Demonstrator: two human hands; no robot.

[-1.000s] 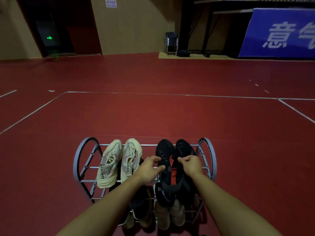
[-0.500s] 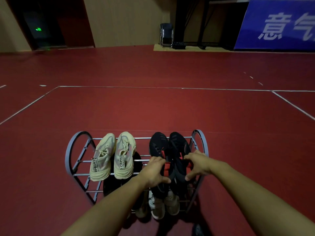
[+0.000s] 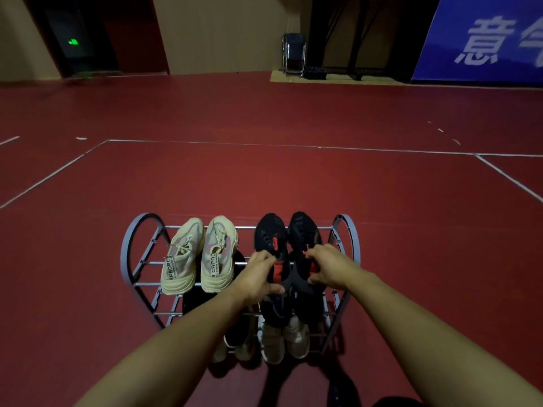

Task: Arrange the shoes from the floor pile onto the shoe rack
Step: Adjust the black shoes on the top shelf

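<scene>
Red floor (image 3: 264, 177) all around, and on it the grey shoe rack (image 3: 129, 248) with several tiers. Top tier, left: a beige pair (image 3: 199, 257), toes away. Right beside them, the black pair (image 3: 286, 239) with red tabs. Left hand (image 3: 258, 277) curls round the left black shoe's heel; right hand (image 3: 330, 267) grips the right one's collar. More shoes sit on the lower tiers.

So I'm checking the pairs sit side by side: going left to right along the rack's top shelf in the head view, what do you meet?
Left end hoop of the rack → beige pair → left hand → black pair with red accents → right hand → right end hoop.
</scene>
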